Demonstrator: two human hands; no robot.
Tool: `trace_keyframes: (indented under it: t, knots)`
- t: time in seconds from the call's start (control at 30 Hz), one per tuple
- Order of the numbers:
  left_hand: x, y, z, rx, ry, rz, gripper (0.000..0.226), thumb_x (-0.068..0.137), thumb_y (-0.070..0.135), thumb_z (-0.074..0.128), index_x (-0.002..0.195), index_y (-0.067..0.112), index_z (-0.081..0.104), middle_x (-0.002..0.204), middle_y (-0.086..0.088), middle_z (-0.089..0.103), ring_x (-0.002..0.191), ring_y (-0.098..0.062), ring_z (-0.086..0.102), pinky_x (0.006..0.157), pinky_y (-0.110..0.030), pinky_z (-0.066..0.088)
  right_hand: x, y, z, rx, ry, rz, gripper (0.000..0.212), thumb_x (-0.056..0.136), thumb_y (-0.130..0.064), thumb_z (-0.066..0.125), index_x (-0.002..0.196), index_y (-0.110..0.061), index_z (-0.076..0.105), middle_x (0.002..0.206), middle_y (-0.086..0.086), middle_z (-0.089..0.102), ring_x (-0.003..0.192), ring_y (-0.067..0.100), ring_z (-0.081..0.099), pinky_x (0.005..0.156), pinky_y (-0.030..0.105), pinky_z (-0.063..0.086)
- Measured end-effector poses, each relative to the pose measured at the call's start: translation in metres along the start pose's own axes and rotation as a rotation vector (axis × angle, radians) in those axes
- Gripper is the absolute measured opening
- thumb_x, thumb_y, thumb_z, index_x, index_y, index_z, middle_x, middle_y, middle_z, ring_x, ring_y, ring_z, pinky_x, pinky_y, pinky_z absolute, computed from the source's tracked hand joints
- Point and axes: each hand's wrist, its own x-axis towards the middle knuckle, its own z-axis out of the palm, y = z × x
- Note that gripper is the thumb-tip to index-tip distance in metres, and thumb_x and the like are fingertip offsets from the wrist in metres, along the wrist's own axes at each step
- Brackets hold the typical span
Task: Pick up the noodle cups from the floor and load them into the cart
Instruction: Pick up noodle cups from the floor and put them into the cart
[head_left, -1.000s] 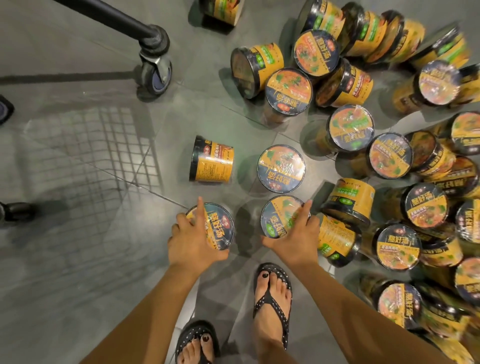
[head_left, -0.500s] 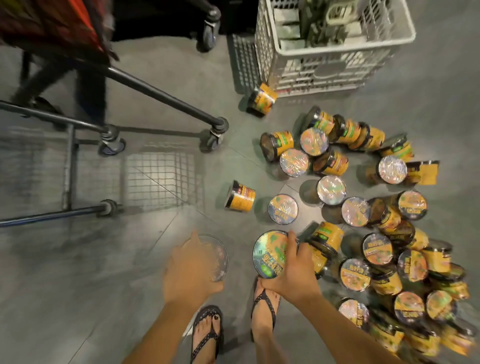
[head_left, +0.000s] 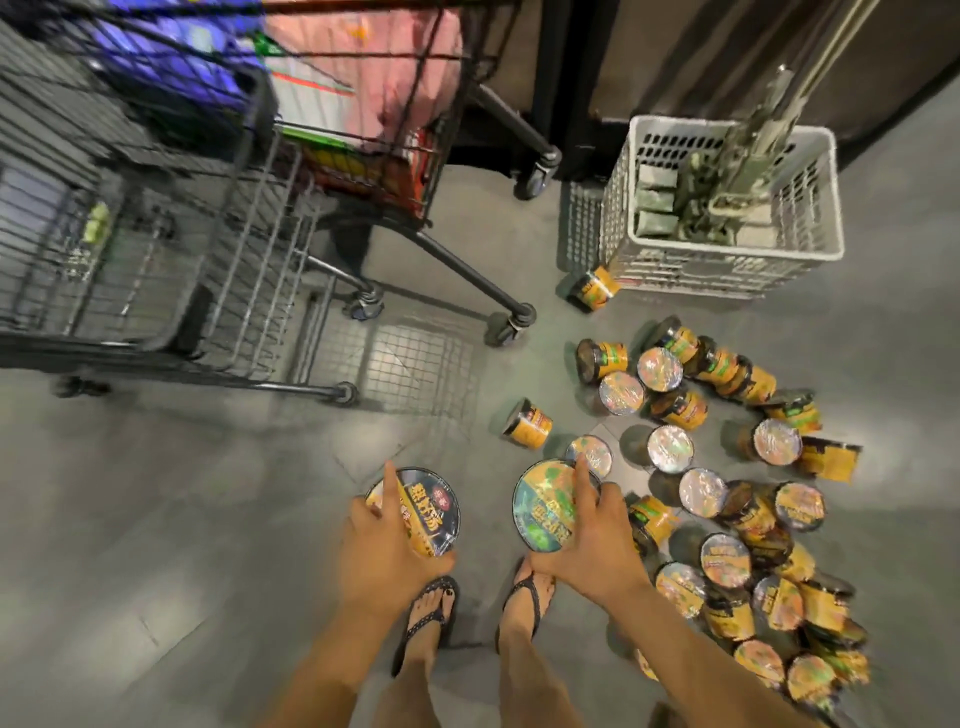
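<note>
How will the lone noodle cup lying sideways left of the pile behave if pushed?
The sideways cup probably rolls, curving since it seems tapered. Likely light: the right hand alone holds a similar cup. Its glossy wrap may be slippery.

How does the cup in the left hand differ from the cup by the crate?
The left-hand cup is held off the floor, lid toward the camera, gripped by the left hand; the crate cup lies on its side on the floor, untouched. Both are yellow-and-black.

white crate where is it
Head view, upper right: the white crate stands on the floor right of the loaded cart, a noodle cup by its near left corner.
</note>
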Motion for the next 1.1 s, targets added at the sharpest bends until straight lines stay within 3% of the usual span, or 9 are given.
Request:
trace_keyframes:
  t: [0.07,0.2,0.33,0.47,0.6,0.67,0.83,0.97,1.1]
  knots:
    - [-0.016,-0.006,-0.017,-0.056,0.023,-0.034,0.135,0.05,0.067,0.073,0.153,0.032,-0.006,0.119,-0.01,0.035,0.107,-0.032,0.052,0.082,-0.04,0.051,-0.009,-0.018,-0.014,-0.016,-0.021,-0.026,0.139,0.04,-0.075,0.055,0.155,-0.019,0.0,0.13,0.016,0.033,0.125,0.036,0.036,0.105,0.04,0.038]
    - [-0.039,-0.023,-0.045,-0.121,0.023,-0.11,0.131,0.05,0.064,0.075,0.152,0.031,0.0,0.127,-0.013,0.035,0.111,-0.037,0.051,0.086,-0.041,0.049,-0.016,-0.054,-0.039,-0.088,-0.043,-0.15,0.138,0.042,-0.07,0.063,0.155,-0.014,0.007,0.131,0.018,0.034,0.125,0.038,0.037,0.107,0.04,0.037]
    - [-0.05,-0.05,-0.079,-0.237,0.058,-0.112,0.129,0.051,0.058,0.075,0.152,0.033,0.0,0.129,-0.01,0.034,0.112,-0.034,0.051,0.086,-0.04,0.05,-0.016,-0.106,-0.058,-0.112,-0.107,-0.232,0.137,0.047,-0.064,0.074,0.155,-0.019,0.002,0.13,0.01,0.031,0.123,0.029,0.036,0.104,0.031,0.034]
    - [-0.047,-0.088,-0.126,-0.237,0.183,-0.054,0.129,0.045,0.067,0.075,0.152,0.024,0.018,0.112,-0.008,0.043,0.089,-0.031,0.059,0.069,-0.035,0.053,-0.009,-0.172,-0.071,-0.144,-0.026,-0.366,0.134,0.045,-0.071,0.07,0.152,-0.01,0.018,0.12,0.012,0.04,0.111,0.027,0.045,0.091,0.023,0.034]
    - [-0.028,-0.126,-0.196,-0.255,0.187,-0.047,0.136,0.047,0.082,0.07,0.154,0.029,0.004,0.115,-0.004,0.039,0.093,-0.025,0.057,0.07,-0.032,0.051,-0.004,-0.263,-0.083,-0.106,0.022,-0.408,0.137,0.047,-0.067,0.079,0.154,-0.013,0.012,0.12,0.008,0.036,0.108,0.014,0.036,0.091,0.02,0.03]
    - [-0.019,-0.144,-0.231,-0.281,0.214,-0.036,0.14,0.045,0.086,0.066,0.154,0.032,-0.003,0.118,-0.006,0.038,0.096,-0.026,0.056,0.074,-0.033,0.052,0.001,-0.307,-0.087,-0.075,0.021,-0.4,0.136,0.053,-0.056,0.086,0.154,-0.017,0.004,0.125,0.007,0.032,0.116,0.017,0.035,0.097,0.022,0.028]
    - [-0.001,-0.17,-0.314,-0.317,0.27,-0.076,0.139,0.048,0.084,0.067,0.147,0.04,-0.02,0.128,-0.009,0.033,0.11,-0.03,0.05,0.084,-0.039,0.051,0.021,-0.4,-0.093,-0.023,0.136,-0.439,0.134,0.055,-0.056,0.085,0.155,-0.019,0.004,0.133,0.011,0.032,0.127,0.025,0.032,0.104,0.031,0.031]
    - [0.018,-0.181,-0.365,-0.374,0.345,-0.136,0.138,0.049,0.085,0.065,0.147,0.042,-0.022,0.129,-0.01,0.031,0.111,-0.033,0.048,0.086,-0.042,0.049,0.042,-0.456,-0.101,-0.015,0.141,-0.482,0.134,0.057,-0.054,0.085,0.155,-0.022,-0.001,0.138,0.009,0.032,0.13,0.025,0.031,0.106,0.032,0.029]
    - [0.052,-0.188,-0.401,-0.411,0.42,-0.188,0.135,0.05,0.082,0.066,0.149,0.041,-0.017,0.128,-0.01,0.032,0.109,-0.034,0.049,0.085,-0.04,0.046,0.075,-0.498,-0.106,-0.029,0.116,-0.539,0.136,0.053,-0.053,0.086,0.155,-0.021,0.002,0.13,0.008,0.033,0.126,0.026,0.034,0.105,0.037,0.036]
